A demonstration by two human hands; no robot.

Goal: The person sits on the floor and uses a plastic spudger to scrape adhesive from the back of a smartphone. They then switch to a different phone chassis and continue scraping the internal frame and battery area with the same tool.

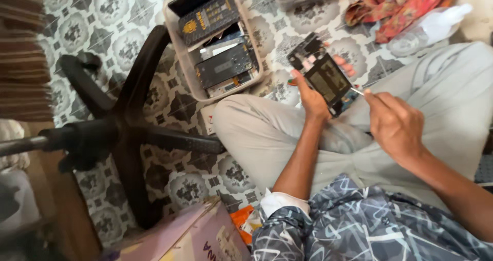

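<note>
Over my lap, above the tiled floor (128,14), my left hand (313,99) pinches the opened phone (323,76) by its edges; my right hand (393,122) pinches a thin tool (358,91) at its corner. Light, stiff, fragile, I judge: edges only.

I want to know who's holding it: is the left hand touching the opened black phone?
Touching. The head view shows the left hand wrapped around the opened black phone, thumb on one edge, fingertips showing past the other.
</note>
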